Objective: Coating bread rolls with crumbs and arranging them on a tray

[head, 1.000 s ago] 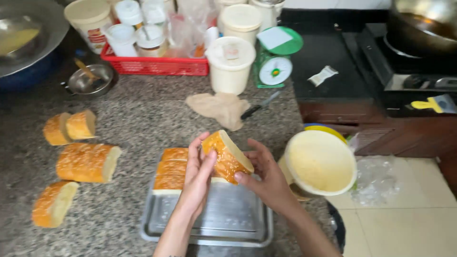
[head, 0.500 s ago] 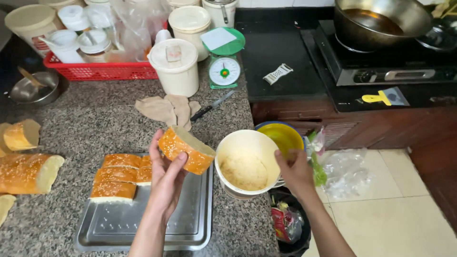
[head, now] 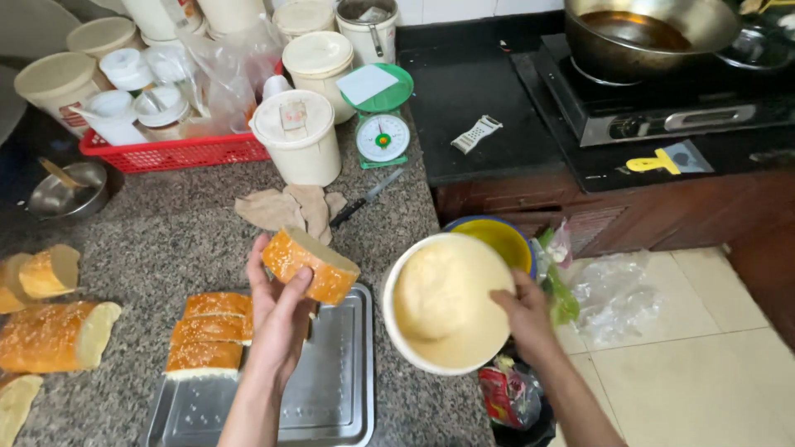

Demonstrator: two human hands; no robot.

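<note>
My left hand holds a sesame-topped piece of bread above a metal tray. My right hand grips the rim of a white bowl of pale yellow cream, tilted toward me at the counter's edge. Three bread slices lie on the tray's left part.
More bread pieces lie on the granite counter at left. A red basket of tubs, a white lidded tub, a green kitchen scale, a cloth and a knife stand behind. A stove with a pan is at right.
My right hand has taken the white bowl and tilted it up toward the bread. The left hand keeps the bread piece over the tray.
</note>
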